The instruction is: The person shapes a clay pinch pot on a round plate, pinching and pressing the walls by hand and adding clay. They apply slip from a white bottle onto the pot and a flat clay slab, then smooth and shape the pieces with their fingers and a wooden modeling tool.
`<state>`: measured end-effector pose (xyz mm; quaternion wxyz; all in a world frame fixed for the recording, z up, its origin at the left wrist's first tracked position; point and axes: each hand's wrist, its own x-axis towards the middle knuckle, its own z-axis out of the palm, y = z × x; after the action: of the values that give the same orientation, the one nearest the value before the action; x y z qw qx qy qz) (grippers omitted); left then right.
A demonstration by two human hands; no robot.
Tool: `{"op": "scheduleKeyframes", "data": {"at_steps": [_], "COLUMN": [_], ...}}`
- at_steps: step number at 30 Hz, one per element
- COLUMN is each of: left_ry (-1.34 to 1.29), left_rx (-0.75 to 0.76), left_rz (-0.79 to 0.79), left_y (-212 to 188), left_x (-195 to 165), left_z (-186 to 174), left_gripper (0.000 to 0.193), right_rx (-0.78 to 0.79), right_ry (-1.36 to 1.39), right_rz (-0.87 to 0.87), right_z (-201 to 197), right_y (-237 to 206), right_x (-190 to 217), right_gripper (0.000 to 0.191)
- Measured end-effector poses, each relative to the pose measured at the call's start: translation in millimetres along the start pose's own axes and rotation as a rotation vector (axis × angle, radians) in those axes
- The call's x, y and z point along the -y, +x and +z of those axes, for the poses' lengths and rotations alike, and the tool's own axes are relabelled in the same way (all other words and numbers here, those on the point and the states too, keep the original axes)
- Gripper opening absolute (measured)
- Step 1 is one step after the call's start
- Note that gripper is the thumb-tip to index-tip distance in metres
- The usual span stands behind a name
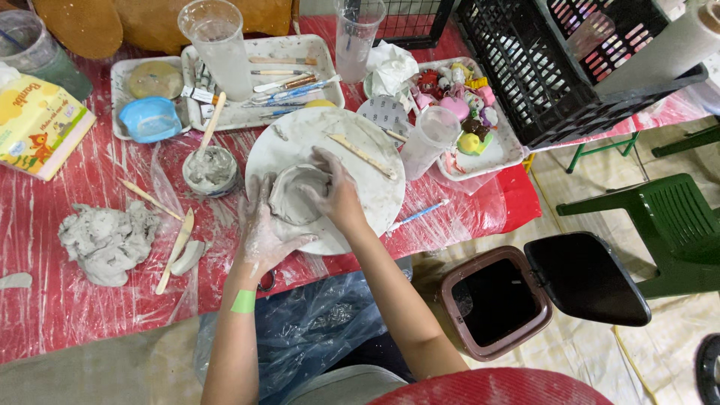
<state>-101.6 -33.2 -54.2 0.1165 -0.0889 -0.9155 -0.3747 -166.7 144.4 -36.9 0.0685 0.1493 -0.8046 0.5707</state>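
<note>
Cupping a small grey, wet clay bowl [295, 193] from both sides in the head view, the person's two clay-smeared hands work over a round white turntable disc [375, 199] that lies on the bench [45, 315], which is wrapped in red sheeting under clear plastic film, probably to keep slip off the surface. The left hand [264, 229] has its grip curled against the bowl's near-left wall, fingers closed on the clay, likely steadying it; a green strip [243, 301] sits on that forearm. The right hand [335, 193] has its grip pinched on the far-right rim, thumb inside as far as can be told, so the wall is squeezed between the digits. A flat wooden modelling stick [362, 155] lies on the disc just beyond the bowl, within easy reach. Left of the disc stands a small round pot of grey slip [211, 171] with a wooden stick [212, 124] in it, and farther left lies a lump of spare grey clay [105, 238] beside a wooden knife [175, 251]. A white rectangular tray [315, 52] behind the disc keeps brushes and tools together; a second tray [504, 154] at the right holds small painted figures. At the far left edge lies a yellow rectangular carton [37, 124] with a cartoon animal printed on its face and lettering above. A black plastic crate [570, 67] stands at the upper right, and on the floor below is a brown bin [495, 304] with its black lid swung open.
</note>
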Motion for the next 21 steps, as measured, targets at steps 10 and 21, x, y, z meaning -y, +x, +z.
{"op": "scheduleKeyframes", "data": {"at_steps": [10,21], "left_ry": [0.236,0.045], "left_rx": [0.000,-0.027], "left_rz": [-0.087,-0.057], "left_y": [-9.4,-17.2], "left_x": [13.9,29.8], "left_z": [7.2,-2.4], "left_gripper": [0.124,0.124], "right_rx": [0.223,0.282], "right_ry": [-0.639,-0.677], "right_rz": [-0.326,-0.516], "right_z": [13.8,4.2], "right_y": [-36.8,-43.3], "right_x": [14.0,7.3], "right_gripper": [0.052,0.027]}}
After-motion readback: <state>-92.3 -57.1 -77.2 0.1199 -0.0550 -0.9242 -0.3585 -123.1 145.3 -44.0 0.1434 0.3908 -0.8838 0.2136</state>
